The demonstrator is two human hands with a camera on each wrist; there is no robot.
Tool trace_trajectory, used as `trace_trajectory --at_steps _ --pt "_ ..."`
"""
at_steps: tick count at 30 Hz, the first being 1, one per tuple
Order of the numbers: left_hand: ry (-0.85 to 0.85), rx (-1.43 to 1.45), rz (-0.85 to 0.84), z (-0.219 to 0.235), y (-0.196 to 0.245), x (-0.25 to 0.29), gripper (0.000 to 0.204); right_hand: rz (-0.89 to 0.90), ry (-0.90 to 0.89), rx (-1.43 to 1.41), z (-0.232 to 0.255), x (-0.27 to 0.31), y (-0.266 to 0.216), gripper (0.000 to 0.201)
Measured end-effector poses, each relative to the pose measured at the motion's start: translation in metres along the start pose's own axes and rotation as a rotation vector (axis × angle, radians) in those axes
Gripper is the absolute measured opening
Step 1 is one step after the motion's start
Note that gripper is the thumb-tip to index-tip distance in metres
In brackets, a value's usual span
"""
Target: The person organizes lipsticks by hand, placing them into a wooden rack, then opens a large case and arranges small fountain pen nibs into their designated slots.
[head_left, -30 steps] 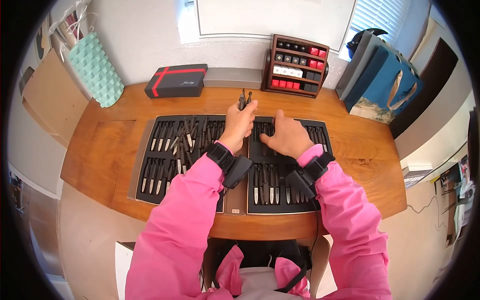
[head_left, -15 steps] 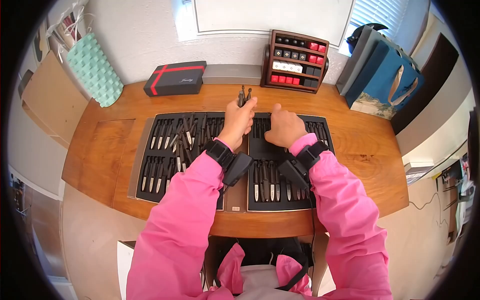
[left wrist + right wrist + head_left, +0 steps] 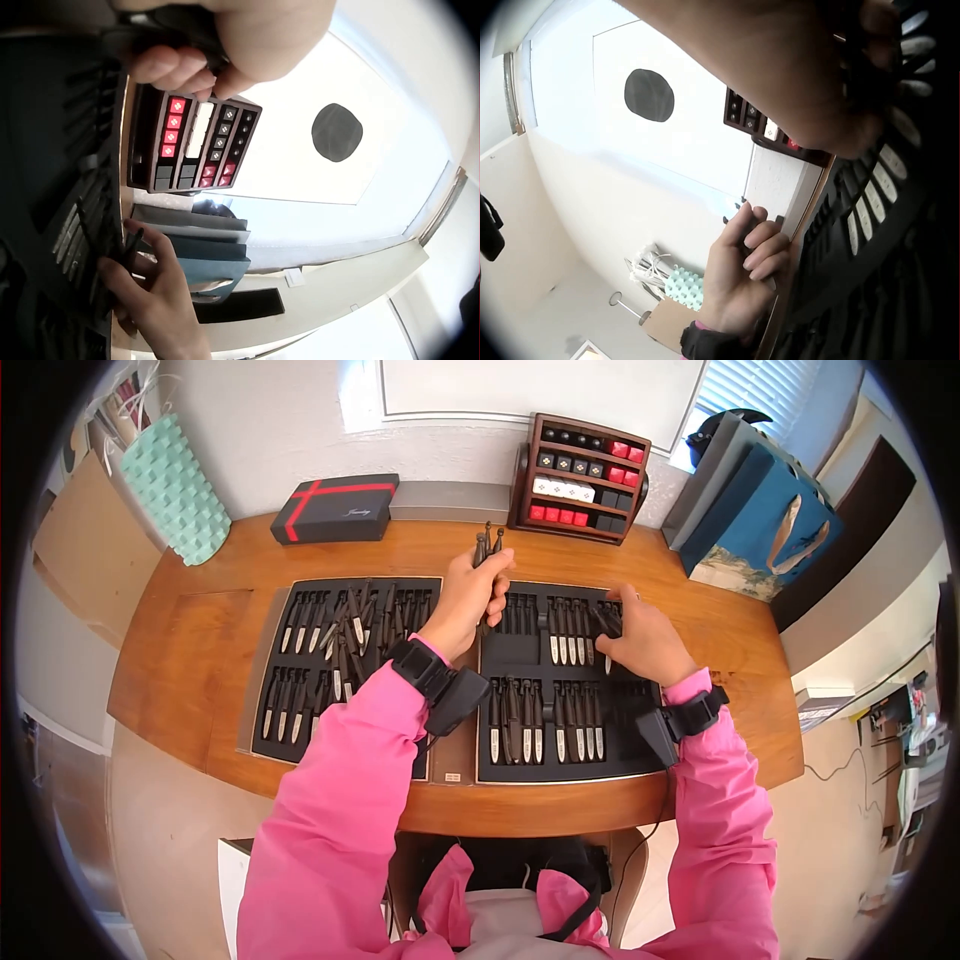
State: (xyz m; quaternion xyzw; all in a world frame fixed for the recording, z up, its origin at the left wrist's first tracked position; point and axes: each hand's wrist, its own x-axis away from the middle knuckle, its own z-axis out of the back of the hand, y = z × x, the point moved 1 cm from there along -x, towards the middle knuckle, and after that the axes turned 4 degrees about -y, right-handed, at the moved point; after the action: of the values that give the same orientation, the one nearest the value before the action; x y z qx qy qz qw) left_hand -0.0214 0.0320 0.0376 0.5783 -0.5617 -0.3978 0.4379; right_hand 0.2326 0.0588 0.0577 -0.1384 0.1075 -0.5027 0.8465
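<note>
My left hand (image 3: 462, 608) is curled round several dark slim tools (image 3: 485, 545), their tips pointing up, above the gap between two black trays. Over the upper right part of the right tray (image 3: 640, 745), my right hand (image 3: 648, 644) pinches a dark tool with a pale end (image 3: 608, 660) between thumb and fingers; its dark shaft (image 3: 135, 244) also shows in the left wrist view. Pale-ended tools (image 3: 565, 650) stand in a row just left of it. The left tray (image 3: 262, 745) holds neat rows and a loose, crossed pile of similar tools (image 3: 352, 625).
A dark box with red ribbon (image 3: 345, 510) and a wooden rack of small cubes (image 3: 580, 480) stand at the table's back. On the right are blue and grey paper bags (image 3: 765, 525); a mint textured holder (image 3: 177, 490) is at the far left.
My right hand has moved right across the right tray, uncovering a row of tools, and now pinches one at its upper right. My left hand keeps its bundle nearly in place.
</note>
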Motion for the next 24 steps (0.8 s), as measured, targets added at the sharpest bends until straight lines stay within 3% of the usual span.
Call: trace_trajectory --at_steps 4,10,12,13,15,17,24 --pt "-0.106 0.057 0.055 -0.006 0.006 0.006 0.024 -0.037 -0.006 -0.070 0.015 0.012 0.005 0.067" --pt "-0.191 0.047 0.087 -0.004 0.008 0.007 0.026 -0.095 0.043 -0.022 0.029 0.009 0.001 0.053" --pt "-0.223 0.025 0.090 -0.005 0.008 0.006 0.026 0.077 0.197 -0.229 0.021 -0.001 0.002 0.047" --pt "-0.276 -0.008 0.106 -0.006 0.008 0.007 0.026 0.079 0.202 -0.232 0.015 -0.006 -0.002 0.047" --pt "-0.378 -0.054 0.144 -0.011 0.010 0.010 0.022 0.207 0.168 -0.703 0.000 -0.015 -0.018 0.044" --pt "-0.436 -0.105 0.171 -0.018 0.011 0.015 0.019 0.195 0.043 -0.961 -0.011 -0.018 -0.033 0.035" --pt "-0.495 -0.145 0.144 -0.025 0.015 0.020 0.024 0.190 0.142 -1.172 -0.032 -0.020 -0.030 0.019"
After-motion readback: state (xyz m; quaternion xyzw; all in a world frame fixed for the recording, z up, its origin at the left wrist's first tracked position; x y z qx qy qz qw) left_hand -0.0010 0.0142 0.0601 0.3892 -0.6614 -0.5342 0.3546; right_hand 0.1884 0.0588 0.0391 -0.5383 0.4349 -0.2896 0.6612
